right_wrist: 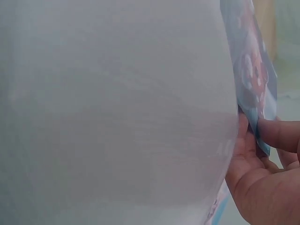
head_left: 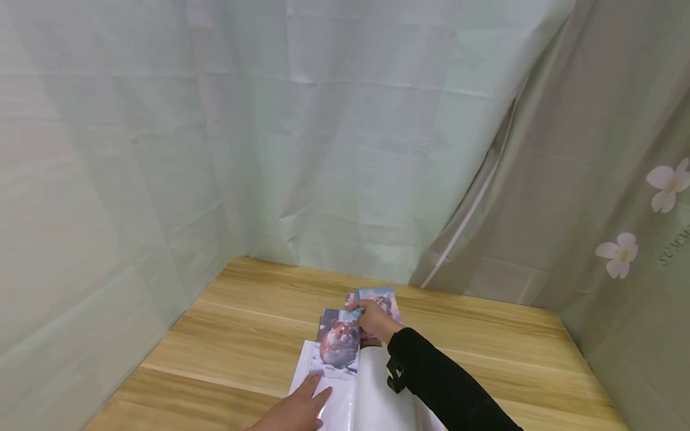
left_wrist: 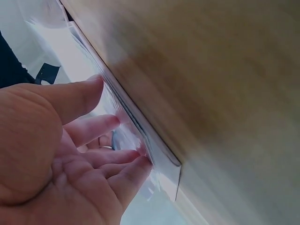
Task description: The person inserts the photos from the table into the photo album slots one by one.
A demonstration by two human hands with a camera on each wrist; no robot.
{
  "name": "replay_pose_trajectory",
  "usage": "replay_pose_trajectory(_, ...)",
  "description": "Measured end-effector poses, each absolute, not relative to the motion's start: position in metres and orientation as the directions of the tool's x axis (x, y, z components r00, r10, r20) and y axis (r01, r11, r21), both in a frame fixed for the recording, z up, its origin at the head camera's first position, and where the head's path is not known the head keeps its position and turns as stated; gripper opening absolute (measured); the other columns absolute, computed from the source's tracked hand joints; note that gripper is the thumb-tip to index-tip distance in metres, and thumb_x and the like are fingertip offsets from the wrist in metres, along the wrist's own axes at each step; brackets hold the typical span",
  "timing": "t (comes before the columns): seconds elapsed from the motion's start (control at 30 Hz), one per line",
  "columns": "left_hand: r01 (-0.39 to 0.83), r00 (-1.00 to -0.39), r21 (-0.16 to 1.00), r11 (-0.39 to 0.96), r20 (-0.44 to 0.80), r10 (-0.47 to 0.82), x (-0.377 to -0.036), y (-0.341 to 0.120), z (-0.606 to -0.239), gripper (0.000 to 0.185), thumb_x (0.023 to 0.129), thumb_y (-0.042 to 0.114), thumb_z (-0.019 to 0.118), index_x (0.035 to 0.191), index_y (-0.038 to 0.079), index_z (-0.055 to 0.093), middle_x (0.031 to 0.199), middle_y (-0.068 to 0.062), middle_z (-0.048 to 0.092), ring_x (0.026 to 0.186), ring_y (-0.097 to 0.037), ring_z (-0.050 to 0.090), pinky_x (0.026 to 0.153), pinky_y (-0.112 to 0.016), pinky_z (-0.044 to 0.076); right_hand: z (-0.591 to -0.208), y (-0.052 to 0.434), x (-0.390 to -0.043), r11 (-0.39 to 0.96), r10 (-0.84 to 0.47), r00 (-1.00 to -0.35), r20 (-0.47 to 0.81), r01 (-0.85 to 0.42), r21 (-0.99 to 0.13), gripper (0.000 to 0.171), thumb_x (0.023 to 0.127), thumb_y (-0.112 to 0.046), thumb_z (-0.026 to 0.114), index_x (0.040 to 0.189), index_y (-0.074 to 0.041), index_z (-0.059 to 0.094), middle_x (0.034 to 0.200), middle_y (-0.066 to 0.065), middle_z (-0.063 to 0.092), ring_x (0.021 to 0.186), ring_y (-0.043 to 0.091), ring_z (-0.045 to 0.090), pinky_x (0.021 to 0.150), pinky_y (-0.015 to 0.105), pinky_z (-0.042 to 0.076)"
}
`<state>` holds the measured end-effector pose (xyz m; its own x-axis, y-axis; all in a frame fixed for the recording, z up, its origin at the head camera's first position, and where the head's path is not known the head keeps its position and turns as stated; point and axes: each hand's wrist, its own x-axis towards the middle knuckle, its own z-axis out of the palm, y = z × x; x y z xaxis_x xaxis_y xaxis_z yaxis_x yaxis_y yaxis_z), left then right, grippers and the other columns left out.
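A white album with clear sleeves (head_left: 385, 386) lies spread on the table, its right page bowed upward. A hamster picture card (head_left: 339, 342) overlaps the top of the left page, its upper part beyond the page edge. My right hand (head_left: 377, 321) pinches the card's top right corner between thumb and fingers; the right wrist view shows the bent corner of the card (right_wrist: 253, 70) in that grip. My left hand (head_left: 299, 407) rests on the left page below the card, fingers spread. In the left wrist view, its fingertips touch the clear sleeve (left_wrist: 129, 126) near the album's edge.
Behind the right hand, more picture cards (head_left: 390, 299) lie on the wooden table (head_left: 259, 323), one showing a kitten. Pale curtains (head_left: 345, 149) hang along the table's back and sides. The right forearm in a black sleeve (head_left: 447, 383) crosses over the album's right side.
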<state>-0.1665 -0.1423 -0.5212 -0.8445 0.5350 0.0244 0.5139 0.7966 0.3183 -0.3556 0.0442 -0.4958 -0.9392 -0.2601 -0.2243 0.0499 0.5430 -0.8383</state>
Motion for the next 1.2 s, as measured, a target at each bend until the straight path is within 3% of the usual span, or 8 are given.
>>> replay_pose_trajectory(0.17, 0.514, -0.848, 0.307, 0.801, 0.042, 0.528, -0.166, -0.142, -0.521, 0.054, 0.084, 0.017, 0.078, 0.13, -0.005, 0.061, 0.138, -0.035, 0.048, 0.125, -0.052, 0.049, 0.096, -0.046, 0.051, -0.492, 0.043, -0.35, 0.58, -0.283, -0.934, -0.218, 0.014, -0.814, 0.035, 0.088, 0.016, 0.06, 0.109, -0.01, 0.069, 0.109, 0.012, 0.058, 0.052, 0.014, 0.041, 0.048, 0.027, 0.048)
replay_pose_trajectory(0.37, 0.517, -0.846, 0.319, 0.795, 0.045, 0.532, -0.167, -0.142, -0.521, 0.054, 0.083, 0.016, 0.078, 0.129, -0.006, 0.061, 0.138, -0.036, 0.048, 0.124, -0.054, 0.05, 0.094, -0.046, 0.053, -0.492, 0.043, -0.344, 0.625, -0.309, -0.917, -0.254, 0.006, -0.781, 0.028, 0.088, 0.012, 0.064, 0.103, -0.012, 0.068, 0.098, 0.011, 0.056, 0.049, 0.013, 0.04, 0.042, 0.024, 0.041)
replay_pose_trajectory(0.6, 0.517, -0.844, 0.326, 0.792, 0.041, 0.534, -0.166, -0.142, -0.519, 0.056, 0.083, 0.017, 0.079, 0.13, -0.007, 0.06, 0.137, -0.039, 0.047, 0.124, -0.055, 0.049, 0.091, -0.047, 0.054, -0.494, 0.042, -0.339, 0.661, -0.398, -0.889, -0.225, -0.108, -0.743, 0.024, 0.089, 0.008, 0.067, 0.103, -0.011, 0.068, 0.113, 0.012, 0.06, 0.053, 0.013, 0.044, 0.044, 0.024, 0.043)
replay_pose_trajectory(0.67, 0.514, -0.846, 0.325, 0.794, 0.035, 0.532, -0.166, -0.142, -0.519, 0.056, 0.083, 0.017, 0.079, 0.131, -0.006, 0.06, 0.138, -0.038, 0.047, 0.125, -0.054, 0.048, 0.091, -0.046, 0.054, -0.494, 0.041, -0.338, 0.661, -0.417, -0.883, -0.214, -0.133, -0.739, 0.023, 0.088, 0.008, 0.068, 0.102, -0.011, 0.068, 0.11, 0.014, 0.062, 0.053, 0.013, 0.044, 0.044, 0.024, 0.043)
replay_pose_trajectory(0.83, 0.501, -0.849, 0.342, 0.795, 0.019, 0.527, -0.166, -0.142, -0.519, 0.056, 0.083, 0.018, 0.079, 0.131, -0.005, 0.061, 0.139, -0.038, 0.046, 0.125, -0.054, 0.048, 0.09, -0.046, 0.054, -0.492, 0.041, -0.335, 0.676, -0.435, -0.877, -0.205, -0.167, -0.718, 0.022, 0.088, 0.006, 0.066, 0.1, -0.012, 0.068, 0.101, 0.01, 0.063, 0.049, 0.011, 0.042, 0.045, 0.024, 0.042)
replay_pose_trajectory(1.2, 0.527, -0.835, 0.336, 0.781, 0.035, 0.549, -0.167, -0.144, -0.521, 0.056, 0.083, 0.02, 0.08, 0.129, -0.006, 0.06, 0.138, -0.039, 0.046, 0.123, -0.055, 0.05, 0.089, -0.049, 0.054, -0.489, 0.04, -0.33, 0.707, -0.458, -0.873, -0.167, -0.244, -0.664, 0.024, 0.087, 0.01, 0.058, 0.094, -0.009, 0.07, 0.104, 0.009, 0.062, 0.05, 0.012, 0.042, 0.045, 0.025, 0.041)
